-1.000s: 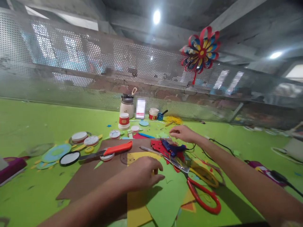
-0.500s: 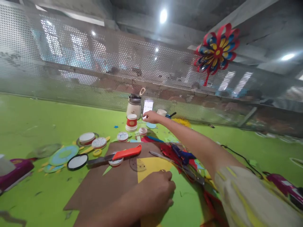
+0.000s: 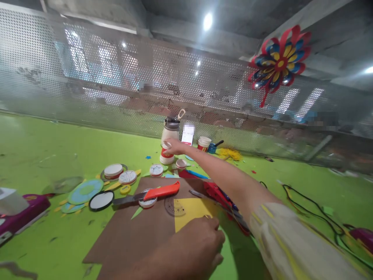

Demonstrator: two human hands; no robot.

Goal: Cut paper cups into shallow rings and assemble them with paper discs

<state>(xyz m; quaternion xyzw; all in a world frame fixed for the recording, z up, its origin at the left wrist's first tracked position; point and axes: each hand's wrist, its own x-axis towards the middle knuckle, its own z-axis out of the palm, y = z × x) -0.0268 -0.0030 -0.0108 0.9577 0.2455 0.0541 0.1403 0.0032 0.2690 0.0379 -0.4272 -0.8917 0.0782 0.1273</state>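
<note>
My right hand (image 3: 175,146) reaches across the table, its fingers closed around the top of a red and white paper cup (image 3: 167,158), which stands upside down. Just behind that cup is a cream bottle (image 3: 170,130) with a dark lid. My left hand (image 3: 198,241) rests in front on yellow paper (image 3: 189,208) and green paper (image 3: 225,266), fingers curled under; whatever they may hold is hidden. Beyond it on brown card (image 3: 131,229) lie a clear protractor (image 3: 175,206) and an orange box cutter (image 3: 161,191).
A phone (image 3: 187,136) stands beside the bottle, with another paper cup (image 3: 204,144) to its right. Round lids (image 3: 127,177), a black-rimmed disc (image 3: 101,200) and a blue paper ring (image 3: 85,191) lie left. Black cable (image 3: 309,212) loops at right. A paper flower (image 3: 281,62) hangs above.
My right hand has moved left from in front of the phone to the red and white cup. My left hand stays on the paper. The whole view has shifted slightly.
</note>
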